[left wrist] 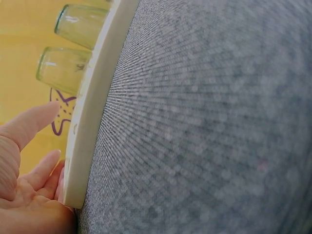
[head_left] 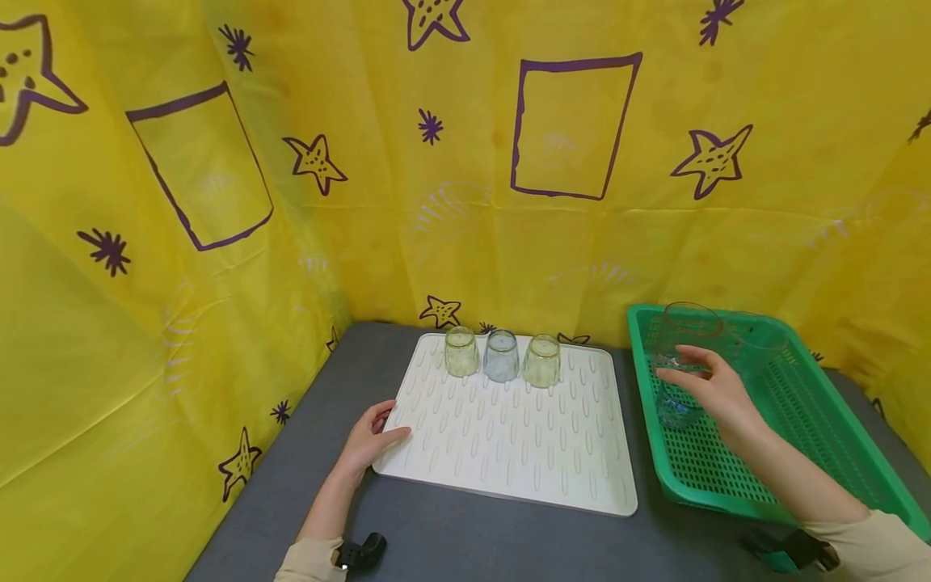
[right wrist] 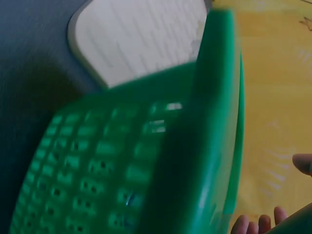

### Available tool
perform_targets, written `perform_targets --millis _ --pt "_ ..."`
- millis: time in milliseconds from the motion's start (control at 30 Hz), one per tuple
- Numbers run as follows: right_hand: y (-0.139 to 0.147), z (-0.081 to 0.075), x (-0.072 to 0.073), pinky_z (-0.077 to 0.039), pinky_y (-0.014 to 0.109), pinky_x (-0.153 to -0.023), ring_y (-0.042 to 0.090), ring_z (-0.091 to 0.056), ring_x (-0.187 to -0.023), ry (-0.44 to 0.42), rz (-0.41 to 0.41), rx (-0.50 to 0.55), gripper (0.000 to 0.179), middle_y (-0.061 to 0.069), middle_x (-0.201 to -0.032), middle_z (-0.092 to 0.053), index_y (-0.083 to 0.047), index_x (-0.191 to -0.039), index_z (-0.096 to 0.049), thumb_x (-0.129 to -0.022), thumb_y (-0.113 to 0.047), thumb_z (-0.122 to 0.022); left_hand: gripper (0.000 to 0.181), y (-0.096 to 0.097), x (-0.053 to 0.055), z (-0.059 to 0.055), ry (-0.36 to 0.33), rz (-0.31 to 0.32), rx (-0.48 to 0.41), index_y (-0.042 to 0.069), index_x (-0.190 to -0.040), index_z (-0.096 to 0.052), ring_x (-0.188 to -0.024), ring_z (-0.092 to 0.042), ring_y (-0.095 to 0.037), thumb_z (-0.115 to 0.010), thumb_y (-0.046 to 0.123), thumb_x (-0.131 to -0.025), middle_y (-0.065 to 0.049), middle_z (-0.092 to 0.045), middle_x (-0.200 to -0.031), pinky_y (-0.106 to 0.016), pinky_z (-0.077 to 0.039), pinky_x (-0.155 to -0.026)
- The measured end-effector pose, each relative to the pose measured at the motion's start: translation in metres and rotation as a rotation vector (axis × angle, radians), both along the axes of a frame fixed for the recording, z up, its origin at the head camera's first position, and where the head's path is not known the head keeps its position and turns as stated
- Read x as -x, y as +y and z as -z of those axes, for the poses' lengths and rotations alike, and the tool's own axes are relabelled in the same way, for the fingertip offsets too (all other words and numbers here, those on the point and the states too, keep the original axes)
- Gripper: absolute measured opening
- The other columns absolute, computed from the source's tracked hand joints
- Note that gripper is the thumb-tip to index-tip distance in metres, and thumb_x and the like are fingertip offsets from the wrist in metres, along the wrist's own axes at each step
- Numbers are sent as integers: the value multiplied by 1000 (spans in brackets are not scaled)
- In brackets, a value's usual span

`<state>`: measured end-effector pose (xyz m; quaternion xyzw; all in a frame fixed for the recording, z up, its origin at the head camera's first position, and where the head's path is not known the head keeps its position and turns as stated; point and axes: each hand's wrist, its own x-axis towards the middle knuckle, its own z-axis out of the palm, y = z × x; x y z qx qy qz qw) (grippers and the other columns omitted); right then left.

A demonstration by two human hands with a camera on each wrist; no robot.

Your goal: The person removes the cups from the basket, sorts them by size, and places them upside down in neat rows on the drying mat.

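The sleeves (head_left: pixel 876 546) are cream, the wrist straps (head_left: pixel 361 553) black.

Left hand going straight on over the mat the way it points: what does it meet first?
Likely the leftmost glass on the white mat; how high the left hand would pass is unclear.

No text, label, brand, number or sign can be read in any view

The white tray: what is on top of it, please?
On the white tray, three glasses stand in a row near the far edge: yellowish, bluish, yellowish. The left hand covers a little of the left edge, so that bit cannot be seen.
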<state>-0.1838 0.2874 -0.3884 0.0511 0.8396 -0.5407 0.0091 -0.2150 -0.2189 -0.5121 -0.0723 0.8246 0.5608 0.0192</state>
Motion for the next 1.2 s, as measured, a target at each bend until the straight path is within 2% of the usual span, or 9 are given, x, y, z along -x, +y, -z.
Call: perform_targets --millis 200,367,667,933,1200 --pt "23 -1 3 -31 66 -93 54 -22 -130 -28 -59 -111 86 33 -152 -14 4 -152 -16 -95 -43 -60 68 -1 0 1 2 4 -7 1 -138 -49 -130 -40 -34 -81 14 -78 -21 -46 -141 -49 -29 -110" --pt "38 -1 9 -38 62 -88 55 -28 -125 -52 -116 -231 88 38 -149 -17 9 -150 -16 -95 -42 -62 68 -2 -1 0 -2 -5 -4 1 -137 -50 -129 -41 -33 -81 13 -78 -20 -47 -141 -49 -29 -110" --pt "60 -3 25 -38 67 -86 63 -27 -119 -125 -251 -407 88 48 -137 -20 19 -143 -18 -92 -35 -65 68 -2 -1 -2 -4 3 -10 1 -139 -48 -130 -39 -33 -80 14 -80 -21 -45 -143 -48 -29 -110" --pt "65 0 30 -40 65 -84 63 -28 -116 -160 -325 -478 90 49 -132 -22 22 -140 -19 -88 -31 -71 68 -2 0 -2 4 18 -13 1 -138 -49 -131 -39 -33 -80 14 -80 -20 -45 -143 -48 -28 -110" --pt "65 7 33 -43 62 -81 61 -32 -112 -135 -385 -538 90 48 -126 -30 22 -137 -25 -83 -29 -75 68 -2 -1 0 -1 13 -2 2 -138 -49 -130 -39 -33 -81 16 -79 -20 -46 -142 -49 -28 -110"
